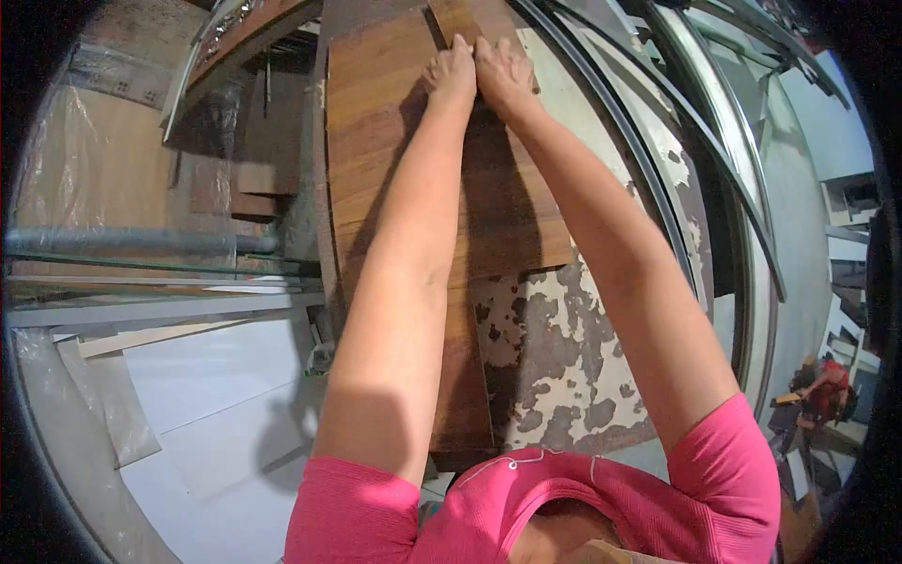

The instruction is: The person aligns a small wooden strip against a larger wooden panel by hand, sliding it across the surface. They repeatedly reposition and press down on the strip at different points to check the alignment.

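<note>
Both arms stretch forward over brown wooden planks (395,141) laid side by side on a worktable with a peeling surface (564,376). At the far end, my left hand (449,72) is closed, with its fingers bent against a narrow wooden plank (458,17). My right hand (505,73) sits close beside it, fingers also curled on that plank, the two index fingers nearly touching. The undersides of both hands are hidden. Another long plank (462,376) extends toward my body below the others.
Dark metal strips (648,160) and a pale metal profile (728,85) run along the right side. White sheets (221,376) lie at the lower left, near a grey pipe (141,242) and plastic-wrapped boards (89,160). A red object (827,387) is among scraps at far right.
</note>
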Available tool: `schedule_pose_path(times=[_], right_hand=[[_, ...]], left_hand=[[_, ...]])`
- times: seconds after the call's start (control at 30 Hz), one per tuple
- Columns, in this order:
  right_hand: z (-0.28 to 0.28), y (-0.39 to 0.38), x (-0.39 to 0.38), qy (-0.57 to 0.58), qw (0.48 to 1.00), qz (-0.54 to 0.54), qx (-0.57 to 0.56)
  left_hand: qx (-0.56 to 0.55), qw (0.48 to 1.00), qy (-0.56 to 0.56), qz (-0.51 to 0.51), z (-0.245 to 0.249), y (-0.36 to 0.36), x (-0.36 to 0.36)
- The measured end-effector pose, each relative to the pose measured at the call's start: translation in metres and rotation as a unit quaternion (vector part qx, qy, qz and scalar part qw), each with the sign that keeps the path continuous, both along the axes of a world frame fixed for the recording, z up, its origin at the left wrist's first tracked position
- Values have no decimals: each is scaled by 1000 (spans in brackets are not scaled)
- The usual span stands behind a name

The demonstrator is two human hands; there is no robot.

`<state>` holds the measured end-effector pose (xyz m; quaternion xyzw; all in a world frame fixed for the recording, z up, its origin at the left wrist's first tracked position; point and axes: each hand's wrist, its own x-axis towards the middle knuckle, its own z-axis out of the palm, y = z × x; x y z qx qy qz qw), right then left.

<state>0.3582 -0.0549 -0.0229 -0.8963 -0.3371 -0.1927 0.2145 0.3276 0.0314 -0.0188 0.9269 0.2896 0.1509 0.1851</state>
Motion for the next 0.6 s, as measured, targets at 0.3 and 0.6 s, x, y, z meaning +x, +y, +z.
schedule_pose_path(times=[0.3,0.6], right_hand=[[8,-85,-111,19,999,-30,-24],[9,-166,-202,74,993,-55,-80]], left_hand=[[-8,999,35,-18,8,-90,-109],[4,996,69,-51,20,-172,-205]])
